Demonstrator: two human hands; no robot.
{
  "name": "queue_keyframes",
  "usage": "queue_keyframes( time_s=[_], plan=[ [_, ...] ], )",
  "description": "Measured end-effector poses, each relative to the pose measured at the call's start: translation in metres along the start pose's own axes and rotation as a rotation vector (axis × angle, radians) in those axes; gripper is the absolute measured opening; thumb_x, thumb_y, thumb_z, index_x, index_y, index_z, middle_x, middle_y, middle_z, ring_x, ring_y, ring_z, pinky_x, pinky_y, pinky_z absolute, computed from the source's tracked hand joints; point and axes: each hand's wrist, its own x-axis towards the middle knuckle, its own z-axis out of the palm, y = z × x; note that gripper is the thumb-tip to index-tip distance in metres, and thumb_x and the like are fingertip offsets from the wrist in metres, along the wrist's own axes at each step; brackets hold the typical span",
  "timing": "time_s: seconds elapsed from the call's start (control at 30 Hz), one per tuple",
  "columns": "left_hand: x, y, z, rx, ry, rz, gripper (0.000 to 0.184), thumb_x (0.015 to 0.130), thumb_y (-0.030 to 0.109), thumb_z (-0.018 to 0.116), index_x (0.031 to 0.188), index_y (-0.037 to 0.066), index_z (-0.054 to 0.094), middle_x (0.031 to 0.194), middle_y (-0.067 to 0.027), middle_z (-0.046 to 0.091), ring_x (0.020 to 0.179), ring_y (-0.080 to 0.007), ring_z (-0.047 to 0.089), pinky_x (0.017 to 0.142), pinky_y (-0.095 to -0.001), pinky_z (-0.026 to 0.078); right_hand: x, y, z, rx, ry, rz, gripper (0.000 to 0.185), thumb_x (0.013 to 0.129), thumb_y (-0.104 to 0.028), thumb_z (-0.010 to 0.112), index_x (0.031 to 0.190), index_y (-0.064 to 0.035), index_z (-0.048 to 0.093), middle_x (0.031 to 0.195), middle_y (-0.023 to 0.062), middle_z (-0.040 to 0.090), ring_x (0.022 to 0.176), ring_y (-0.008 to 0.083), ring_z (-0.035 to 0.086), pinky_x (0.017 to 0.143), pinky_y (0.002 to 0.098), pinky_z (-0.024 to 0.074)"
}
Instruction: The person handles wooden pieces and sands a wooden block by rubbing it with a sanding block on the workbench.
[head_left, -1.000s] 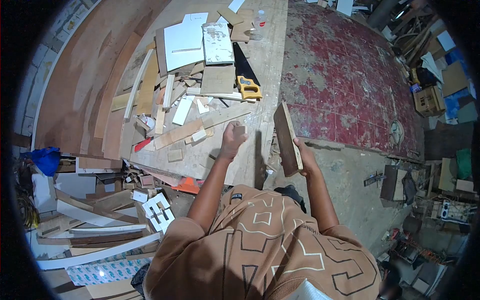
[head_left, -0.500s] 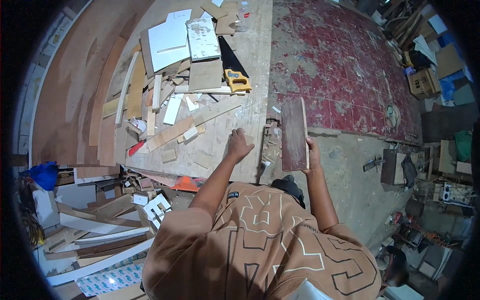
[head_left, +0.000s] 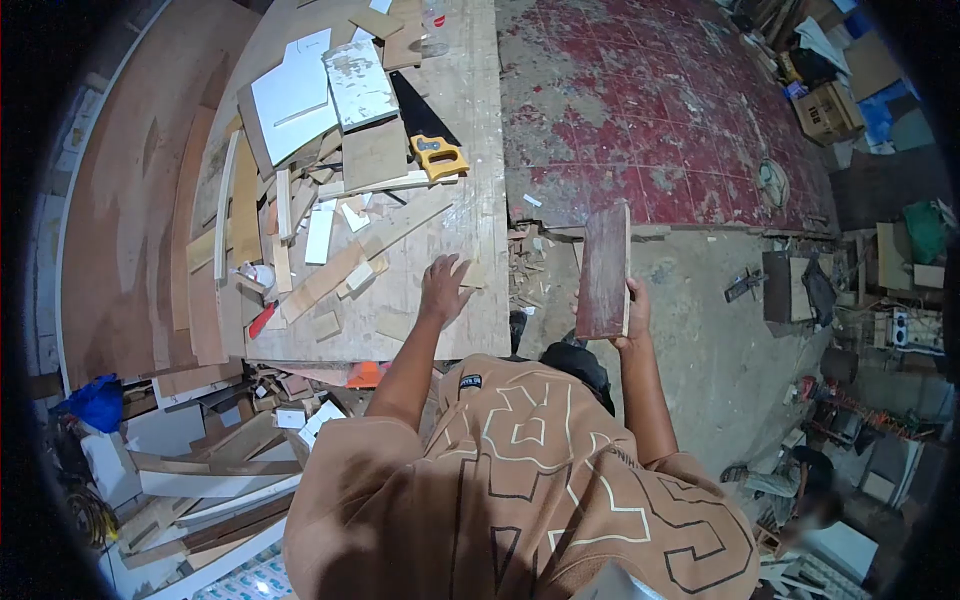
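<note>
My right hand (head_left: 636, 312) grips the lower right edge of a reddish-brown wooden board (head_left: 604, 275), held up over the floor beside the table. Its fingers are partly hidden behind the board. My left hand (head_left: 441, 293) rests low over the tabletop with fingers apart. Next to it lies a small pale wood piece (head_left: 471, 274), between thumb and fingers, though I cannot tell whether they touch it. Farther up the table is a handsaw (head_left: 438, 157) with a yellow handle. Strips and offcuts, among them a white block (head_left: 319, 236), lie to the left.
The worktable (head_left: 470, 225) ends just right of my left hand. Scrap wood (head_left: 200, 480) is heaped on the floor at lower left. Another person (head_left: 800, 480) is low at the right. A cardboard box (head_left: 828, 110) stands by the far right wall.
The view has shifted, so the table sits farther left. My left hand has drawn slightly back from the small wood piece. My right hand still holds the board, now farther from the table edge.
</note>
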Motion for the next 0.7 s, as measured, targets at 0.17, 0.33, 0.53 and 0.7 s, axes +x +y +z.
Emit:
queue_keyframes(
  time_s=[0.17,0.33,0.53,0.7],
  plan=[
    [0.005,0.008,-0.01,0.033,-0.028,0.039,0.059,0.082,0.029,0.073,0.137,0.018,0.055,0.136,-0.0144,0.047,0.128,-0.0335,0.04,0.108,-0.0484,0.03,-0.004,0.0,-0.001,0.015,0.04,-0.002,0.067,0.089,-0.048,0.042,0.132,0.0033,0.05,0.113,0.0255,0.063,0.098,0.0423,0.066,0.081,0.0582,0.0554],
    [0.012,0.014,-0.01,0.032,-0.027,0.039,0.059,0.08,0.026,0.075,0.136,0.021,0.056,0.13,-0.0136,0.049,0.123,-0.0318,0.043,0.106,-0.0477,0.031,-0.006,0.004,-0.008,0.017,-0.006,-0.009,0.067,0.089,-0.048,0.041,0.13,0.0037,0.051,0.109,0.0274,0.064,0.094,0.0421,0.067,0.08,0.0561,0.0559],
    [0.031,0.031,0.0,-0.081,-0.003,0.048,0.06,0.078,0.027,0.076,0.132,0.011,0.056,0.122,-0.0155,0.054,0.117,-0.0343,0.047,0.102,-0.0468,0.034,-0.015,0.007,0.003,0.016,0.038,-0.003,0.06,0.09,-0.046,0.041,0.123,0.0021,0.055,0.101,0.0222,0.067,0.089,0.0362,0.068,0.079,0.0549,0.0569],
    [0.041,0.042,0.002,-0.144,0.049,0.155,0.057,0.076,0.025,0.078,0.128,0.013,0.058,0.122,-0.0116,0.056,0.118,-0.0311,0.048,0.103,-0.0447,0.035,-0.02,0.006,0.008,0.008,0.077,0.004,0.061,0.09,-0.047,0.039,0.122,0.0028,0.056,0.099,0.0241,0.067,0.086,0.0386,0.069,0.078,0.0532,0.0569]
  ],
)
